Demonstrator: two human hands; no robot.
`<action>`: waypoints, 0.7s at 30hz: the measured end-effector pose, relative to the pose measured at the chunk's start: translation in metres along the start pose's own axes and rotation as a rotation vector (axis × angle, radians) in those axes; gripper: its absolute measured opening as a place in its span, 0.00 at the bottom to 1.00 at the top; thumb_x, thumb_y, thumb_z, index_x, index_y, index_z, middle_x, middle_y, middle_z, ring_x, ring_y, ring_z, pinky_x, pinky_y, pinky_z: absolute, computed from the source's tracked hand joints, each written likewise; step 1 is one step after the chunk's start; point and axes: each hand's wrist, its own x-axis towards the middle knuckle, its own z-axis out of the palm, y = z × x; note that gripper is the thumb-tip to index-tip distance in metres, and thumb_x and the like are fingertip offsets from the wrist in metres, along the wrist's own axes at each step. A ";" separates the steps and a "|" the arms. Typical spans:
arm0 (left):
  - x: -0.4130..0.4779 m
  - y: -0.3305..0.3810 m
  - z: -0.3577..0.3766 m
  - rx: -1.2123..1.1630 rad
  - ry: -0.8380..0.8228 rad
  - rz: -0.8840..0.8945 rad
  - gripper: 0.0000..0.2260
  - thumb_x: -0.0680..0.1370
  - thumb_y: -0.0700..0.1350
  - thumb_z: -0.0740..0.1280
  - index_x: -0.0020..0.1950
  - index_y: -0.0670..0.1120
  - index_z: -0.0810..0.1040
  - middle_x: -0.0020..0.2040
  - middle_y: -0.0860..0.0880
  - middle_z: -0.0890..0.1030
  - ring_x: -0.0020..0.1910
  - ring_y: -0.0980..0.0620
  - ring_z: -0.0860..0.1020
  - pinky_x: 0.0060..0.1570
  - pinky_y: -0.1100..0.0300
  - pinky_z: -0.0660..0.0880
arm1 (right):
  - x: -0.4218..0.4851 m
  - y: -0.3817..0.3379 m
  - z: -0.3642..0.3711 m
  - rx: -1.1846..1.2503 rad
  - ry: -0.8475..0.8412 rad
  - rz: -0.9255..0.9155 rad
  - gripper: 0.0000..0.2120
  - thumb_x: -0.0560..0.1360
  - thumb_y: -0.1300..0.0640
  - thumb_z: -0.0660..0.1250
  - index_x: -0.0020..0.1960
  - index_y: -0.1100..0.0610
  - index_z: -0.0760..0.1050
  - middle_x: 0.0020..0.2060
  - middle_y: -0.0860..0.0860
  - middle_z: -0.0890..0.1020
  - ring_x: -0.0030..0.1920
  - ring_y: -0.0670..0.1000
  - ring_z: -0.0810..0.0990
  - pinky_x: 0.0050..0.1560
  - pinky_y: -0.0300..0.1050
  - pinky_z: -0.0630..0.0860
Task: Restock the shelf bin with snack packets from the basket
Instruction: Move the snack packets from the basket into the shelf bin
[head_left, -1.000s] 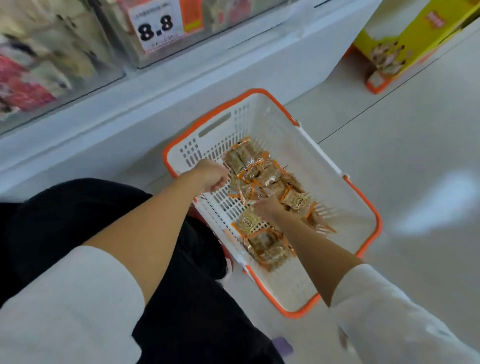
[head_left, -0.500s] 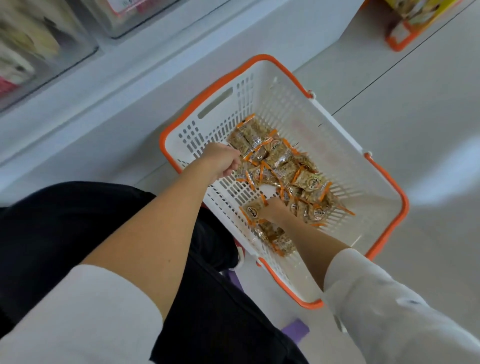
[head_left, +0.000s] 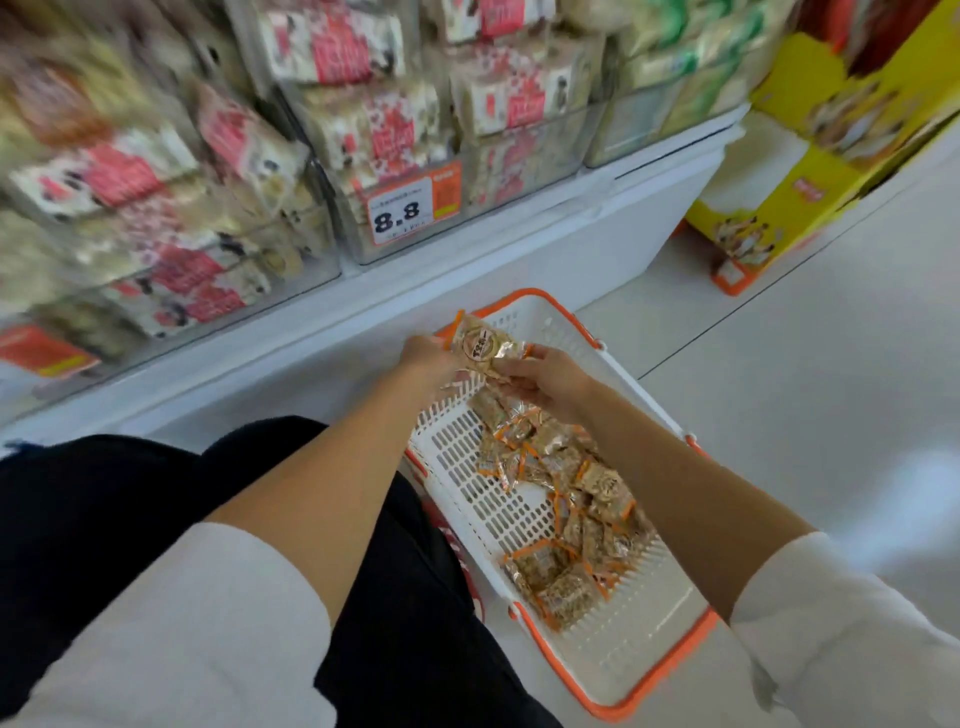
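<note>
A cluster of snack packets (head_left: 483, 345) is held above the far end of the basket (head_left: 467, 467). It is clasped by both the left grip (head_left: 431, 358) and the right grip (head_left: 550, 379), presumably so it can be lifted together to the shelf bin (head_left: 384, 249) beyond the basket. More loose packets (head_left: 597, 483) are seen inside the basket.

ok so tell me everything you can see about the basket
The shopping basket is white plastic with slotted walls and floor and an orange rim. It stands upright on the pale floor by the white shelf base, beside the person's black-clad leg. Small orange-edged snack packets lie loose along its bottom. The left hand and right hand hold one packet above its far end.
</note>
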 end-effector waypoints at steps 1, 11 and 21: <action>-0.009 0.013 -0.008 -0.062 0.012 0.049 0.06 0.77 0.34 0.68 0.52 0.40 0.76 0.48 0.42 0.79 0.39 0.49 0.79 0.42 0.58 0.79 | -0.005 -0.016 0.005 -0.021 -0.029 -0.021 0.08 0.74 0.65 0.71 0.51 0.61 0.75 0.41 0.54 0.84 0.40 0.49 0.85 0.43 0.40 0.82; -0.096 0.117 -0.083 0.012 0.103 0.581 0.08 0.75 0.30 0.69 0.45 0.43 0.75 0.38 0.47 0.76 0.42 0.48 0.77 0.38 0.65 0.76 | -0.058 -0.146 0.058 -0.469 -0.043 -0.297 0.08 0.71 0.60 0.75 0.47 0.56 0.79 0.47 0.55 0.82 0.50 0.51 0.80 0.53 0.46 0.74; -0.162 0.184 -0.160 0.065 0.438 0.837 0.03 0.73 0.37 0.73 0.43 0.44 0.81 0.39 0.46 0.82 0.41 0.52 0.81 0.46 0.61 0.79 | -0.113 -0.230 0.142 -0.580 -0.088 -0.576 0.18 0.71 0.58 0.76 0.31 0.53 0.68 0.24 0.43 0.68 0.31 0.47 0.70 0.38 0.41 0.70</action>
